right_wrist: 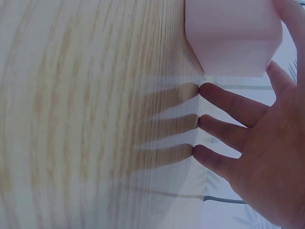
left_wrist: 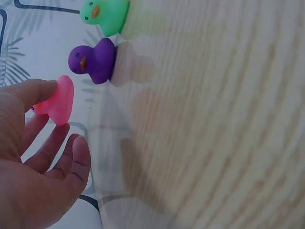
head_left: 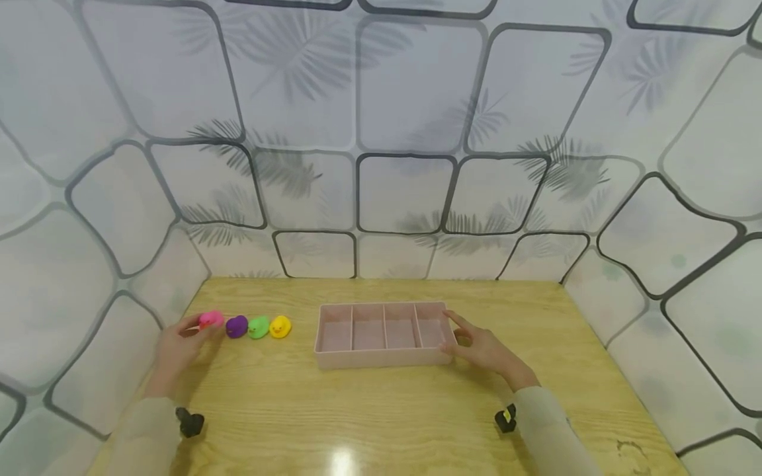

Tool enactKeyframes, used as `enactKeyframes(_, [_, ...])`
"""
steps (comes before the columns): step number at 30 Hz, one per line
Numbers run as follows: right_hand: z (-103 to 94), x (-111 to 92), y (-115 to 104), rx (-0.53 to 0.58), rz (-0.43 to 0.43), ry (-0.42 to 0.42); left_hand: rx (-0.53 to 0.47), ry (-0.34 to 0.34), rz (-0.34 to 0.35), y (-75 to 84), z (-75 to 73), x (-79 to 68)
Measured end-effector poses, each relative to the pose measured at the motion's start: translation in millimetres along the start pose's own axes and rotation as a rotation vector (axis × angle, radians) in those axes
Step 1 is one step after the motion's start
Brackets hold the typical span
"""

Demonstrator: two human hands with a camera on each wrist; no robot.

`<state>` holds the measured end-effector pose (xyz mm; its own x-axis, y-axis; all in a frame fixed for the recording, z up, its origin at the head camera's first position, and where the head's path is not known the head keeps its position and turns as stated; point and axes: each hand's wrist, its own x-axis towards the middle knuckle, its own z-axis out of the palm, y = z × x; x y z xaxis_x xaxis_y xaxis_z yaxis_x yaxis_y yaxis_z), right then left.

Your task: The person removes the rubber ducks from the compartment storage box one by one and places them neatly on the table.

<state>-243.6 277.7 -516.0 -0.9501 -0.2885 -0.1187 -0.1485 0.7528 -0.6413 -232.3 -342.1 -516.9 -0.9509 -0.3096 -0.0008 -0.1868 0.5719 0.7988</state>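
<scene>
My left hand (head_left: 180, 347) pinches a pink rubber duck (head_left: 211, 319) between thumb and fingers at the left of the table. In the left wrist view the pink duck is tilted, its flat base facing the table and apart from its shadow. Beside it stand a purple duck (head_left: 237, 326), a green duck (head_left: 258, 327) and a yellow duck (head_left: 280, 326) in a row. A pale pink box (head_left: 381, 359) with several compartments sits at mid-table. My right hand (head_left: 485, 350) holds its right end between thumb and index finger; the other fingertips (right_wrist: 206, 89) touch the table.
The wooden table (head_left: 333, 416) has a patterned white wall covering (head_left: 405, 192) at its back and both sides. A small black device (head_left: 189, 422) is at the left wrist, another black device (head_left: 506, 419) at the right wrist.
</scene>
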Motion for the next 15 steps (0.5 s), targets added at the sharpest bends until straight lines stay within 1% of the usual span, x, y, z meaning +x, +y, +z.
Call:
enactKeyframes(2, [-0.3,0.5,-0.2,-0.003,0.004,0.0,0.022,-0.001,0.005,-3.3,0.1,0.2])
enactKeyframes(10, [-0.8,0.9,-0.6,-0.002,0.008,-0.003,0.008,-0.001,-0.063,-12.6,3.6,2.0])
enactKeyframes(15, [-0.3,1.0,0.0,0.002,0.008,0.002,0.003,-0.006,-0.065,-16.1,5.4,4.0])
